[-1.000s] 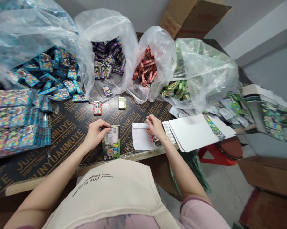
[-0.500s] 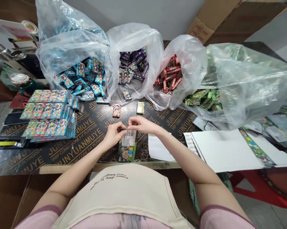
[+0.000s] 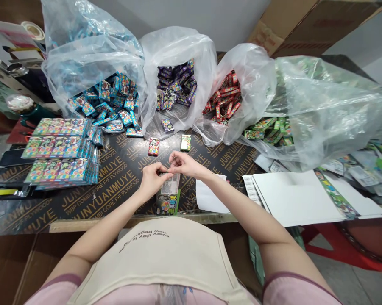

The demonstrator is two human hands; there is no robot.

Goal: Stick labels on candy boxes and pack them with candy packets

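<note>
Worktop (image 3: 117,173): front edge just below packet (image 3: 167,202); patterned surface shows left of left hand (image 3: 153,180), room to slide that way. Plastic bags (image 3: 178,40) line rear. Stacked boxes (image 3: 59,146) far left, white paper (image 3: 210,197) just right of packet. Change: right hand (image 3: 185,164) has come off white paper to meet left hand; both now on one packet, each grip pinching top end, exact hold hidden. Red box (image 3: 154,146), green box (image 3: 185,142) just beyond hands, tight forward.

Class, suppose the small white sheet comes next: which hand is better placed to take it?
Likely the right hand: it is nearer and its forearm crosses above the small white sheet; the left hand is farther off.
</note>
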